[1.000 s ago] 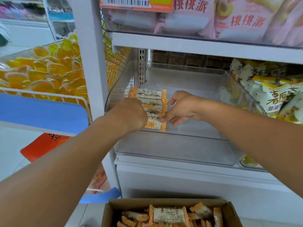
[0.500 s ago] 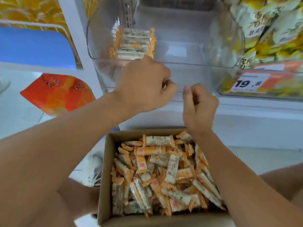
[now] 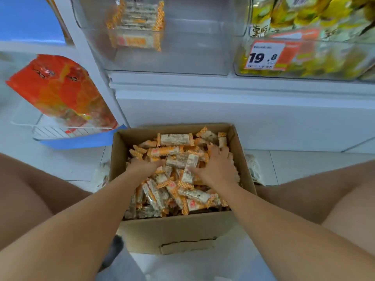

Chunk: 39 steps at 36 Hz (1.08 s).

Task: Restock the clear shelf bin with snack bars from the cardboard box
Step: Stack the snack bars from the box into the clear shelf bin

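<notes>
A second ago both hands were up in the clear shelf bin (image 3: pixel 182 57), settling a short row of bars against its left wall; now they are down in the cardboard box (image 3: pixel 178 230) on the floor, and that row (image 3: pixel 138 19) sits alone in the bin's left rear, the rest of the bin bare. So one load is placed and the next pickup is starting.

The left hand (image 3: pixel 145 166) is pushed among the snack bars (image 3: pixel 172 189) at the box's left-centre, its fingers buried under wrappers, so I cannot tell whether its grip has closed on anything. The right hand (image 3: pixel 218 168) lies spread on the pile toward the right wall, fingers straight and pressing on the bars, its grip open with nothing held yet.

The box is heaped nearly to its rim and the bin holds only that row, so in my judgement the restocking is at an early stage, with many trips left.
</notes>
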{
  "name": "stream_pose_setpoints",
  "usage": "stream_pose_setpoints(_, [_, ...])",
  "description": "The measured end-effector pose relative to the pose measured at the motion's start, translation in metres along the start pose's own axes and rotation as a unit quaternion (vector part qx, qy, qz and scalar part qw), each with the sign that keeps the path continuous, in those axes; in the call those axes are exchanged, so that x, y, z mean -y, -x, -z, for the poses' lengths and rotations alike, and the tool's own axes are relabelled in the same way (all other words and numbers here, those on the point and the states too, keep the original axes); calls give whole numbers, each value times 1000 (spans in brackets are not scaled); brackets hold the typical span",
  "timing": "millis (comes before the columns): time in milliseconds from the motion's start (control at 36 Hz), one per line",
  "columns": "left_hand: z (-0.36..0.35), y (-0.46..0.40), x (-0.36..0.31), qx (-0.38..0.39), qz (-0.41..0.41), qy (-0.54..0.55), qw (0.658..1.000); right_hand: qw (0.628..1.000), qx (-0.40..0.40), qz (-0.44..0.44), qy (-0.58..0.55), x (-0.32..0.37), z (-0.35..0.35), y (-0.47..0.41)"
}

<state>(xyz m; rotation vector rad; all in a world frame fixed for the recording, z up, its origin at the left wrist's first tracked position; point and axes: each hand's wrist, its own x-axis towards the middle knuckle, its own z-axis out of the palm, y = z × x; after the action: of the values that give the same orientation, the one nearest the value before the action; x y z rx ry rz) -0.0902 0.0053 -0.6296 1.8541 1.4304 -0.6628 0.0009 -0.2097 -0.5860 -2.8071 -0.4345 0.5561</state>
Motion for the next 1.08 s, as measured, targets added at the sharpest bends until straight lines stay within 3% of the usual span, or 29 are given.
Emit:
stream_pose_setpoints(56, [-4,1,-5,-42,4,-7,999,996,-87,-6,-14,-3,-7,1])
stream_pose_setpoints(167, [-10,12,-2,-91,3,-18,996,988,-104,-72,-84,-8,-19,-2])
stream_pose_setpoints(278, [-12,10,-2,-101,-30,-8,994,955,-227,-69,-177,-6,-26,-3])
stream_pose_setpoints(417, [-10,18,11,-157,-94,-98,978,951,-51,-239,-187,-9,-22,-17])
stream_pose_setpoints(528, [-9,32,12,-181,-162,-154,958,981,1,-184,-57,-18,-16,-20])
stream_pose_setpoints(694, [6,57,8,-164,-217,-105,957,986,56,-153,20,-16,-10,-14])
stream_pose_setpoints(806, [28,77,-8,-124,-265,-133,947,992,57,-108,5,-20,10,-12])
stream_pose_setpoints(917, [55,94,-31,-132,-311,-174,925,995,76,-41,-47,-6,50,-21])
stream_pose_setpoints(1083, [81,107,-51,-118,-354,-137,918,977,60,17,-202,18,85,-21])
